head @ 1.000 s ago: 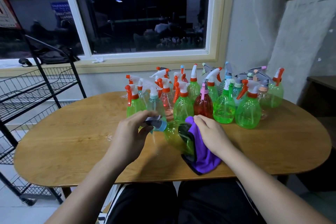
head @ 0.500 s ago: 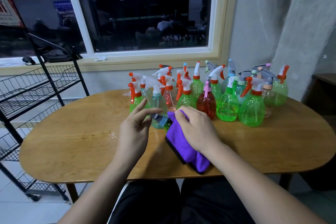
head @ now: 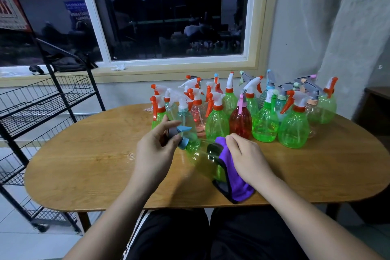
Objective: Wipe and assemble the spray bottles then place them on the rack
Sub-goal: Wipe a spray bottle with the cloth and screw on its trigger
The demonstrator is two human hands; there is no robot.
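A green spray bottle (head: 203, 159) lies tilted on its side over the wooden table (head: 88, 160), its grey and blue spray head (head: 179, 133) pointing left. My left hand (head: 157, 151) pinches that spray head. My right hand (head: 248, 159) grips a purple cloth (head: 236, 183) and presses it against the bottle's lower body. The black wire rack (head: 42, 110) stands at the left of the table.
Several upright spray bottles (head: 240, 120) in green, red and clear plastic crowd the far middle and right of the table. A window and sill run behind them. A wall and a dark side table (head: 377, 99) are at the right.
The cloth covered most of the bottle half a second ago. My right hand has drawn it back toward the bottle's base, baring the green body. My left hand still holds the spray head.
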